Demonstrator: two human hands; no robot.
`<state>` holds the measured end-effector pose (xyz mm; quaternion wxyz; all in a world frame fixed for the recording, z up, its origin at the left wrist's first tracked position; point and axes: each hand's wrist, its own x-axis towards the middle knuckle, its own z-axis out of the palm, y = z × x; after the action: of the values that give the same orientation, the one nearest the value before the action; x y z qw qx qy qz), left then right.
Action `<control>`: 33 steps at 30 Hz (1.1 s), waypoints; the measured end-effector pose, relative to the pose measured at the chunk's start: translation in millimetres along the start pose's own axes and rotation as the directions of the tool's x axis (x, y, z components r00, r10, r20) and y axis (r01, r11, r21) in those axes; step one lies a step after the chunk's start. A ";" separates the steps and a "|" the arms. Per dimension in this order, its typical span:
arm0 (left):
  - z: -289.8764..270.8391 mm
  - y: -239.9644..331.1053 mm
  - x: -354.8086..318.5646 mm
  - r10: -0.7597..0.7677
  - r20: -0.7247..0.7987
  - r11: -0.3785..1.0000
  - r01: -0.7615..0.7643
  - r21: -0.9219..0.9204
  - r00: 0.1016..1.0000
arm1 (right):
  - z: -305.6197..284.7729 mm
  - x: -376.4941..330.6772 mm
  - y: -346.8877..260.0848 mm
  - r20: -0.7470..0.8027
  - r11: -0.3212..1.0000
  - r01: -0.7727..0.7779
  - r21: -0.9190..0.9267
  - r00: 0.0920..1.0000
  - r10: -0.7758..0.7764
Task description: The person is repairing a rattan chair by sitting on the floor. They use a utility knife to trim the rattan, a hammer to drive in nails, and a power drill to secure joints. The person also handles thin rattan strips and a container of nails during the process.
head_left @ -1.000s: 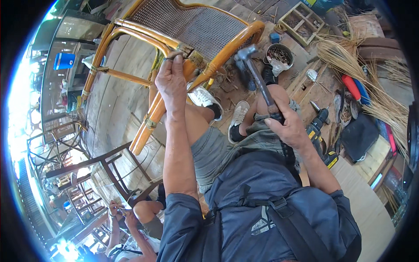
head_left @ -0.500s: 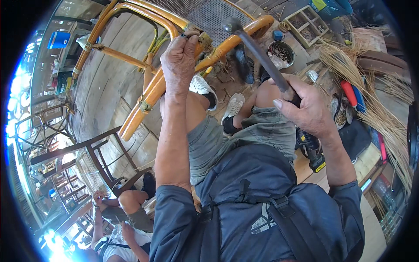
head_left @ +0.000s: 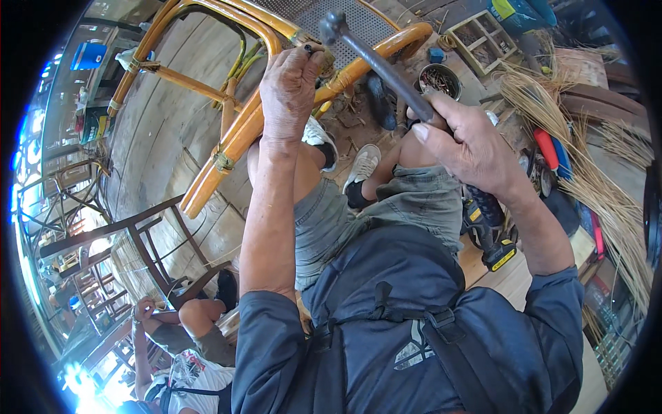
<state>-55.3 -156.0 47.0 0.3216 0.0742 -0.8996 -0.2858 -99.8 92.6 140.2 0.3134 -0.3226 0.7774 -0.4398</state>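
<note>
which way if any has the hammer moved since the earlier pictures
Yes: against the rattan chair, the hammer head has moved left and up in the view.

Worn plank floor — dark chair frame leftward — white glare at lower left.

The bare left hand pinches a small dark piece at a glossy orange-brown rattan chair; the bare right hand holds a dark metal hammer, its head near the piece. A yellow-and-black drill lies nearby.
</note>
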 end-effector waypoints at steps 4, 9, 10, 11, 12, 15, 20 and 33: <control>-0.5 -1.4 2.3 0.032 -0.004 0.999 -0.032 0.009 0.999 | -1.0 4.1 -14.6 -0.105 0.983 0.175 -0.057 0.978 -0.180; 2.9 -3.8 4.4 0.045 -0.032 0.999 -0.045 -0.003 0.998 | 6.8 8.5 -23.2 -0.215 0.878 0.446 -0.173 0.853 -0.475; 4.6 -6.6 1.1 0.058 -0.053 0.998 -0.059 -0.019 0.997 | 7.6 14.2 -16.6 -0.127 0.912 0.326 -0.248 0.923 -0.365; 4.0 -9.1 1.8 0.089 -0.026 0.996 -0.088 0.027 0.996 | 3.9 21.4 -10.8 -0.056 0.919 0.200 -0.340 0.971 -0.232; 4.6 -6.9 -0.3 0.078 -0.021 0.997 -0.077 0.031 0.997 | 1.6 23.8 -7.8 0.001 0.897 0.077 -0.435 0.996 -0.086; 0.0 -5.2 0.3 0.051 0.006 0.994 -0.051 0.093 0.999 | 4.8 15.1 -21.9 -0.101 0.932 0.256 -0.258 0.952 -0.289; 7.0 -6.1 2.1 0.070 -0.027 0.998 -0.070 -0.008 0.997 | 5.2 11.6 -31.1 -0.114 0.914 0.316 -0.256 0.929 -0.353; 2.7 -2.4 5.8 0.020 -0.013 0.999 -0.019 0.041 1.000 | -1.5 29.6 8.8 -0.058 0.897 0.149 -0.415 0.980 -0.190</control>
<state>-61.6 -158.5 47.1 0.3291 0.0738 -0.9037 -0.2639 -120.6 73.9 127.1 0.1612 -0.4256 0.8354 -0.3083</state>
